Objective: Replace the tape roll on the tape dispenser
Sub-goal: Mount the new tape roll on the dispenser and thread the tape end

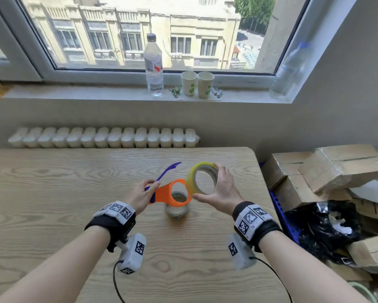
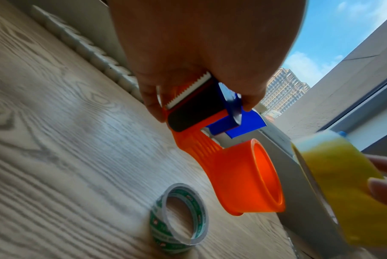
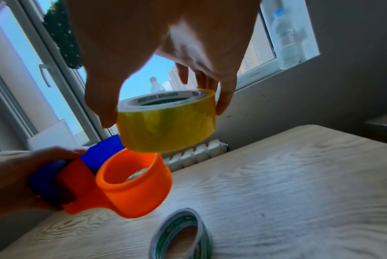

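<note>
My left hand grips the orange and blue tape dispenser by its cutter end, above the table. Its bare orange hub carries no roll. The blue flap is swung out toward the window. My right hand pinches a full yellow tape roll between thumb and fingers, held just right of the hub and touching its rim. A nearly used-up roll with a green-printed core lies flat on the wooden table under the dispenser.
Cardboard boxes and a black plastic bag are piled right of the table. A radiator runs behind the table's far edge. A water bottle and two paper cups stand on the window sill.
</note>
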The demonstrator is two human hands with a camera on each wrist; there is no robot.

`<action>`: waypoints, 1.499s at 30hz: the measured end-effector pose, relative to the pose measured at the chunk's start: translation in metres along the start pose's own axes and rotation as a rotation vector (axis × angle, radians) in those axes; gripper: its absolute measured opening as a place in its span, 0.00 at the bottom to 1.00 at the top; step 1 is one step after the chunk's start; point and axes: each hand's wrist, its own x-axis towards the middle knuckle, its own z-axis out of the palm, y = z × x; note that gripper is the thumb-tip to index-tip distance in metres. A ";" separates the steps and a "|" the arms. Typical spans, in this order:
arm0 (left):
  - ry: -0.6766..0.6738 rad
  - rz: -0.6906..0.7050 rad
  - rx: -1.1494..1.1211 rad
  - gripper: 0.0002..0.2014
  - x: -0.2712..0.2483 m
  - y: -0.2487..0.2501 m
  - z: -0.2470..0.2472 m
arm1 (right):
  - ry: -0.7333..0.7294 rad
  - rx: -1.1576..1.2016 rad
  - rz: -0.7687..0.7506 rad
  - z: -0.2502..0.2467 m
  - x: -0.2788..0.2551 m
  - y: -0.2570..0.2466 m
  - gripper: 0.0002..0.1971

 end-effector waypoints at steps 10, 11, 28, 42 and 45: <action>-0.059 0.131 0.009 0.20 -0.012 0.043 0.001 | 0.012 -0.022 -0.106 -0.005 0.002 -0.031 0.57; -0.061 0.139 0.017 0.20 -0.011 0.043 0.000 | 0.007 -0.025 -0.107 -0.005 0.001 -0.032 0.57; -0.019 0.214 -0.007 0.19 -0.014 0.062 -0.012 | 0.032 -0.145 -0.184 0.009 0.002 -0.033 0.59; -0.053 0.318 0.249 0.23 -0.009 0.072 -0.017 | 0.011 -0.167 -0.159 0.005 0.012 -0.045 0.30; -0.064 0.309 0.232 0.24 -0.007 0.071 -0.018 | 0.030 -0.213 -0.156 0.007 0.011 -0.047 0.31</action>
